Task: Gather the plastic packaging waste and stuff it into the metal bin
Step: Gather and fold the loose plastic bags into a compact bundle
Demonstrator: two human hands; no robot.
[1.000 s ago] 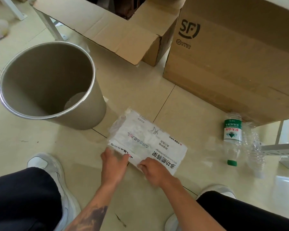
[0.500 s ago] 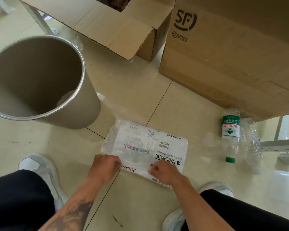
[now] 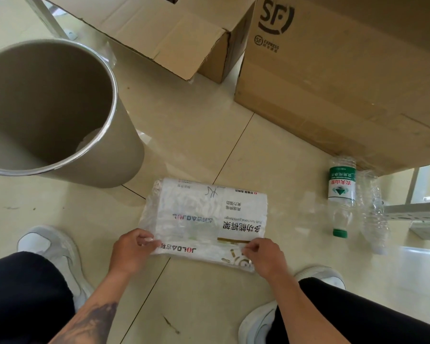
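Both hands, left (image 3: 132,249) and right (image 3: 261,256), pinch the plastic packaging's (image 3: 206,214) near edge, metal bin (image 3: 124,150) nearby.

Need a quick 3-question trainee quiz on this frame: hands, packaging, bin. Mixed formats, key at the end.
1. True or false: both hands pinch the near edge of the plastic packaging, which lies flat on the floor.
2. Where does the metal bin stand relative to the packaging? A) far left B) far right C) near right
3. Fill in: the water bottle lying by the big cardboard box has a ____ cap.

Key:
1. True: left hand and right hand each grip that edge.
2. A
3. green
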